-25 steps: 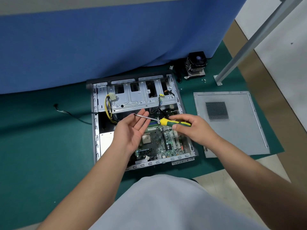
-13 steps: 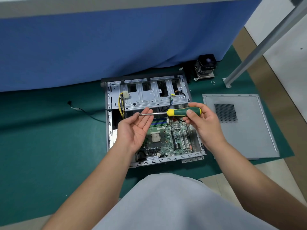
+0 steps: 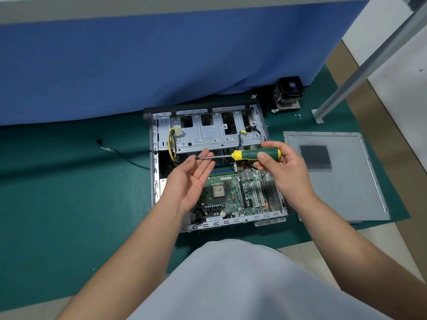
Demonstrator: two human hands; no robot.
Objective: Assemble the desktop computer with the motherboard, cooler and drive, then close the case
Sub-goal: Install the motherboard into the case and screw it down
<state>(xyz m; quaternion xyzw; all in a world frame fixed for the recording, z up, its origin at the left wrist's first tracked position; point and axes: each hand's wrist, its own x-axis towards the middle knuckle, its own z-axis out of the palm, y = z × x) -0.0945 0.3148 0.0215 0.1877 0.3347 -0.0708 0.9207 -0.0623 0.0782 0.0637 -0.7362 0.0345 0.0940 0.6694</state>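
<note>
An open grey computer case lies flat on a green mat, with a green motherboard inside it. My right hand grips the green-and-yellow handle of a screwdriver, held level above the case. The metal shaft points left, and its tip touches the fingertips of my left hand, which is palm up with straight fingers. A black cooler stands on the mat behind the case's right corner. The grey side panel lies flat to the right of the case.
A blue cloth hangs behind the case. A slanted metal leg meets the floor at the right rear, with small screws beside its foot. A thin black cable trails left from the case. Yellow wires hang from the drive cage.
My right hand has lifted the screwdriver slightly and turned it level. The left hand stays palm up at the tip. The view has shifted a little, so the case sits further right.
</note>
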